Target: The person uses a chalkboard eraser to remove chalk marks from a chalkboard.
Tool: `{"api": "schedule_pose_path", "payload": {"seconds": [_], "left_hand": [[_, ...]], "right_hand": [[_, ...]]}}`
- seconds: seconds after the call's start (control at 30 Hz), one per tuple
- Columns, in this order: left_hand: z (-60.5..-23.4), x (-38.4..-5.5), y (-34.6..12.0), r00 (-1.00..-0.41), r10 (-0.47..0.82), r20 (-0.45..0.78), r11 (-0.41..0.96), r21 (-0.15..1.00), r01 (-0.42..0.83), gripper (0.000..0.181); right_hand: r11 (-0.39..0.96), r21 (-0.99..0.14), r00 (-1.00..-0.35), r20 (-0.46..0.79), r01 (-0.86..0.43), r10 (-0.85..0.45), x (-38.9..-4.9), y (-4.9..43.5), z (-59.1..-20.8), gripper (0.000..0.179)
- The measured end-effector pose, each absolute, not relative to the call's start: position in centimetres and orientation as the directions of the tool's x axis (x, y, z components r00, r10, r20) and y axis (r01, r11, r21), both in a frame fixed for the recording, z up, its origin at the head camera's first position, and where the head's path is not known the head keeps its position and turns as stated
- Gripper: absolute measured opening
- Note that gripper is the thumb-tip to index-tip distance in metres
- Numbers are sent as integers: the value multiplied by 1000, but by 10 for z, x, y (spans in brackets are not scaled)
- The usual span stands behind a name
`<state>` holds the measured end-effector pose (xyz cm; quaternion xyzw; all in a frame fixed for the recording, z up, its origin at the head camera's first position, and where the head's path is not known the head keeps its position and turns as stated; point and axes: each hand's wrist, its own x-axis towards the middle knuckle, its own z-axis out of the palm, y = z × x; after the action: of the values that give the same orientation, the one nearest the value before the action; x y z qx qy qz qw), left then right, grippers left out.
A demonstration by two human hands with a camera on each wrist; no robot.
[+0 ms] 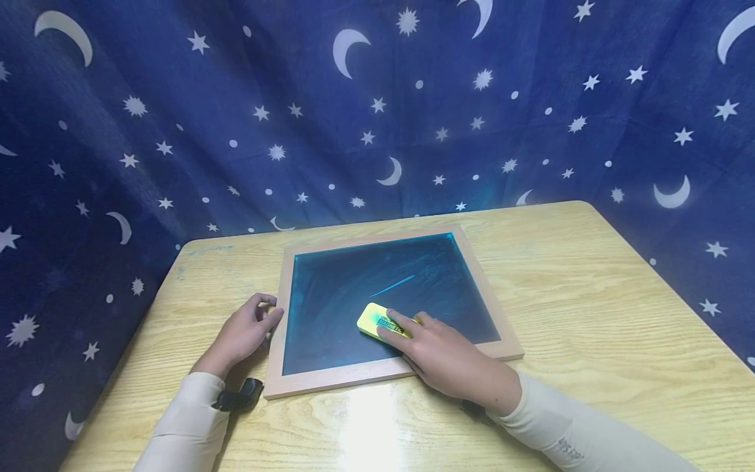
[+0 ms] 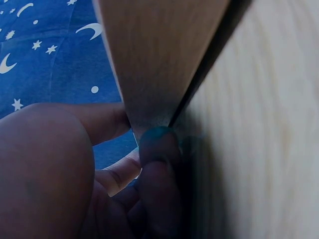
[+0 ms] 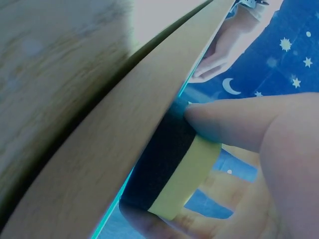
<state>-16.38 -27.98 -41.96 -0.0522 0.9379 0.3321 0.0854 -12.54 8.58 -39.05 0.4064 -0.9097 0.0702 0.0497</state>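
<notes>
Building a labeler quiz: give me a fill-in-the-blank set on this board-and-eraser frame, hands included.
1. The right hand holds a ____ eraser on the dark board.
2. The left hand touches the board's ____ frame.
3. The board lies on a table in front of a blue curtain printed with moons and ____.

Missing words: yellow; wooden; stars

One table point(image 1: 590, 295), one framed board point(image 1: 389, 373), one yellow eraser point(image 1: 377, 319), two hands: left hand point(image 1: 242, 331), right hand point(image 1: 448, 357). One starry cloth point(image 1: 177, 98) hangs behind.
</notes>
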Motion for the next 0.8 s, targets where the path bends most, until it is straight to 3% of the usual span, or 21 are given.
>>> {"api": "schedule_pose_path", "payload": {"seconds": [0.4, 0.8], "left_hand": [[-422, -165, -279, -980, -49, -194, 776, 610, -159, 55], [-421, -164, -279, -981, -48, -189, 773, 615, -157, 53]], "right_hand": [[645, -127, -657, 127, -754, -743, -131, 90, -392, 54], [672, -155, -690, 142, -724, -710, -147, 102, -391, 54]]}}
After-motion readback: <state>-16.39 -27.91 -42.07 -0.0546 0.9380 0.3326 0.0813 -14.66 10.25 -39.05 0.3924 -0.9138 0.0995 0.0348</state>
